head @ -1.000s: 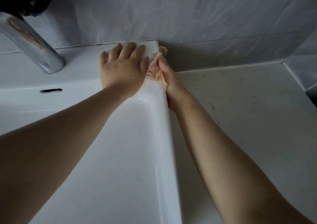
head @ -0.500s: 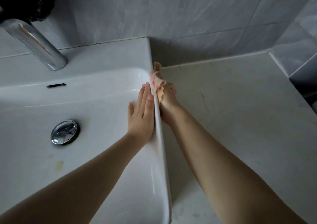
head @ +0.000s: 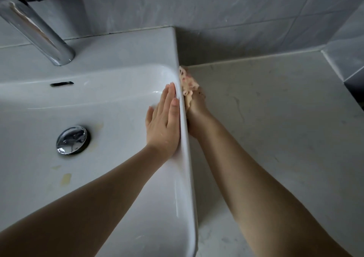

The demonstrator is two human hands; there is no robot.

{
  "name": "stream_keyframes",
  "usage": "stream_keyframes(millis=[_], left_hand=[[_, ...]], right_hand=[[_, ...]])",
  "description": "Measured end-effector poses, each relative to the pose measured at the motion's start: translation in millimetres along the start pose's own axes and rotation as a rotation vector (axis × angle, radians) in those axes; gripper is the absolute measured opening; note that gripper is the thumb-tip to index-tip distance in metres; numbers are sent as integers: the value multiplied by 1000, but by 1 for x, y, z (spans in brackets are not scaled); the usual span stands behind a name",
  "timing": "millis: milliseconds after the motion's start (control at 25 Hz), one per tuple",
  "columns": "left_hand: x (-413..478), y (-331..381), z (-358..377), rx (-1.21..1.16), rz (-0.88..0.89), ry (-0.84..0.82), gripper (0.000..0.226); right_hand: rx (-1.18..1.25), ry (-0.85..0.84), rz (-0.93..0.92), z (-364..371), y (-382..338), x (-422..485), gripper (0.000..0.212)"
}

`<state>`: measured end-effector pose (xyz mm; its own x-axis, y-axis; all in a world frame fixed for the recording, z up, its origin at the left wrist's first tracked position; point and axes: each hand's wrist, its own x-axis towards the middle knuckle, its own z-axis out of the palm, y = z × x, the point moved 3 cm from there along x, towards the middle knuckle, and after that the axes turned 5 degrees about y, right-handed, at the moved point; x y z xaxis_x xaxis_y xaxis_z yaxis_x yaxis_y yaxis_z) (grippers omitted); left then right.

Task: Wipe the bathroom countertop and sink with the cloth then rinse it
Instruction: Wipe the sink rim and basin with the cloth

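Note:
A white vessel sink (head: 122, 51) stands on a pale marble countertop (head: 275, 118). My left hand (head: 164, 122) lies flat with straight fingers against the inner right wall of the basin, just below the rim. My right hand (head: 195, 114) is outside the sink's right wall, low beside the counter, and holds a crumpled peach cloth (head: 188, 86) pressed against that outer wall. The sink rim hides most of my right hand's fingers.
A chrome faucet spout (head: 37, 28) reaches over the basin at the upper left. A chrome drain stopper (head: 71, 139) sits in the basin floor, with yellowish stains near it. Grey wall tiles (head: 216, 6) close the back and the right corner.
Both hands have slid from the sink's back right corner toward me along its right wall. The left moved from the top ledge into the basin; the right kept the cloth on the outer wall.

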<state>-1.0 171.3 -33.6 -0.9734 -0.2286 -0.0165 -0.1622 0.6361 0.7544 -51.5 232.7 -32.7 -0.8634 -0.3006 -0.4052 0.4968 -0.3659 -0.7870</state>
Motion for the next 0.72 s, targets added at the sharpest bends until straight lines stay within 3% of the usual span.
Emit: stream_keyframes(millis=[160, 240, 360, 440, 480, 600, 720], left_hand=[[-1, 1, 0, 19, 7, 8, 64], [-1, 0, 0, 24, 16, 17, 61], [-5, -6, -6, 33, 59, 38, 51], [-14, -18, -15, 256, 123, 30, 48], [-19, -25, -18, 397, 150, 6, 50], [-29, -37, -20, 588, 117, -76, 53], [-26, -34, -19, 572, 109, -68, 58]], right_hand=[[-160, 41, -134, -13, 25, -7, 30], [-247, 87, -162, -25, 54, -32, 38], [-154, -65, -71, -12, 34, -45, 46], [-49, 4, -56, -11, 11, -30, 68], [-71, -8, -72, -9, 7, -25, 70], [-278, 103, -212, -15, 23, -45, 37], [-285, 44, -335, -13, 26, -59, 33]])
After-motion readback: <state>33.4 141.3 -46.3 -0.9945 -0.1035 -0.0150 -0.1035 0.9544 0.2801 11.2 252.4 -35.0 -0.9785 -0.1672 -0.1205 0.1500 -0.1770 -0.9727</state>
